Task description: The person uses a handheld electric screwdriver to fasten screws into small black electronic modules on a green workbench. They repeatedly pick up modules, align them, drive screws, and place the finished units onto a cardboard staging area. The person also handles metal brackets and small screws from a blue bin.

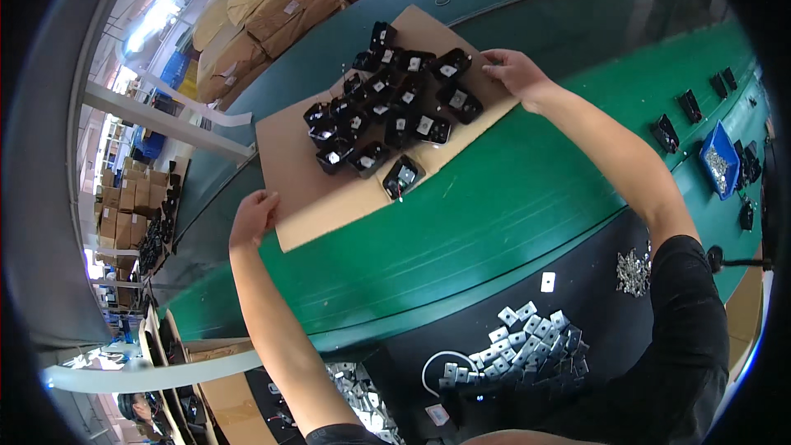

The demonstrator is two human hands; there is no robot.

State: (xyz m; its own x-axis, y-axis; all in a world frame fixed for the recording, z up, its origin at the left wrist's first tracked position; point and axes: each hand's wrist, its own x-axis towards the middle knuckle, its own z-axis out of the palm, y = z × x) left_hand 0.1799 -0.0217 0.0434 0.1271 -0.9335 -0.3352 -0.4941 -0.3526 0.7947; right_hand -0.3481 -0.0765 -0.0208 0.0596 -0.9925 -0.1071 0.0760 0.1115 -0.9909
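1. Above the middle of the frame, a cardboard sheet [284, 156] slants upward to the right, carrying a cluster of black housings [409, 95]. Whether its underside touches anything cannot be told.
2. Bare cardboard shows at the sheet's left end; one lone housing [402, 175] sits right at its lower edge.
3. Left of centre, the left hand [254, 218] is closed around the sheet's lower-left edge.
4. Upper right of centre, the right hand [517, 78] pinches the sheet's right edge, fingers narrow.
5. Below the sheet, a broad green surface [470, 214] leaves a wide open band between the cardboard's edge and the dark table [597, 301].
6. At the lower right of centre, that table holds a pile of metal plates [527, 342], a single plate [548, 282] lying apart, and a heap of small metal parts [633, 272] beside the right sleeve [688, 305].
7. Far right, a blue tray [718, 161] stands near more housings, well apart from the sheet.
8. Upper left, wrapped cartons [268, 16] stand beyond the sheet's far edge.
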